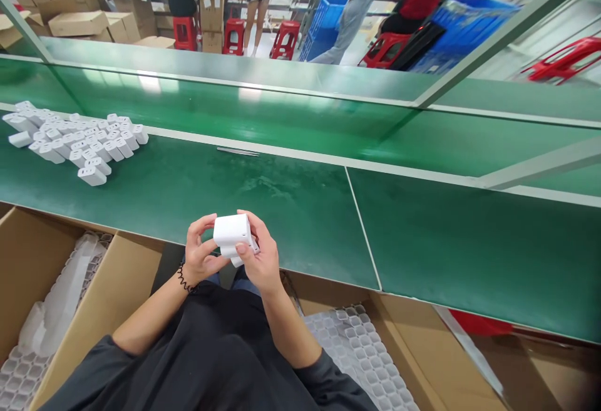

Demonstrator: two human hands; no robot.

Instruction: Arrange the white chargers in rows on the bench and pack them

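Several white charger adapters are held together in front of my body, over the near edge of the green bench. The uppermost one shows a smooth broad side and a small slot at its right end. Beneath it, other white adapters are partly covered by my fingers. My right hand is closed around their right side, thumb in front. On the left, my left hand has its fingers and thumb curled against the adapters' left end. A heap of similar white adapters lies on the bench at the far left.
The green bench top has a white ledge behind it, with thin metal strips nearby. Below, an open carton stands at left, and a celled white tray lies at right. A slanted frame post rises at right. People work beyond.
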